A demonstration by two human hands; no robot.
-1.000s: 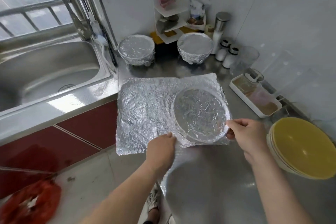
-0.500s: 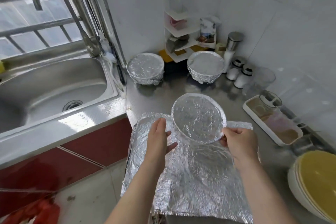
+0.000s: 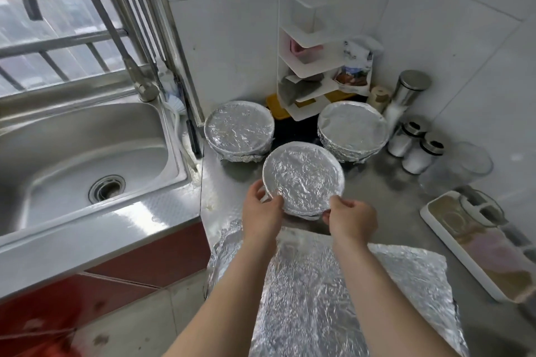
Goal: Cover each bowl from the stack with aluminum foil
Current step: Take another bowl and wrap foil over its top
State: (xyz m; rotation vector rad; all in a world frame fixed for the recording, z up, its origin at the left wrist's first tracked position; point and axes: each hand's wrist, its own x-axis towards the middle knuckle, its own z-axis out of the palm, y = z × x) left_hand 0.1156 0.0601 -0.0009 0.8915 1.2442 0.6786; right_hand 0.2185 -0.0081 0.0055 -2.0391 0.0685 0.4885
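Note:
A foil-covered bowl (image 3: 303,178) is held over the steel counter between both hands. My left hand (image 3: 261,209) grips its near-left rim and my right hand (image 3: 349,217) grips its near-right rim. Behind it stand two more foil-covered bowls, one at the back left (image 3: 239,130) and one at the back right (image 3: 352,129). A crumpled sheet of aluminum foil (image 3: 348,298) lies flat on the counter under my forearms. The stack of uncovered bowls is out of view.
A steel sink (image 3: 87,159) with a tall faucet (image 3: 87,9) fills the left. A white corner shelf (image 3: 307,66), shakers (image 3: 414,148), a metal canister (image 3: 410,87) and a glass (image 3: 470,159) stand at the back right. A white tray (image 3: 475,249) sits at the right.
Both hands lifted the covered bowl off the foil sheet and carried it away from me toward the two covered bowls. The foil sheet stayed near the counter's front edge.

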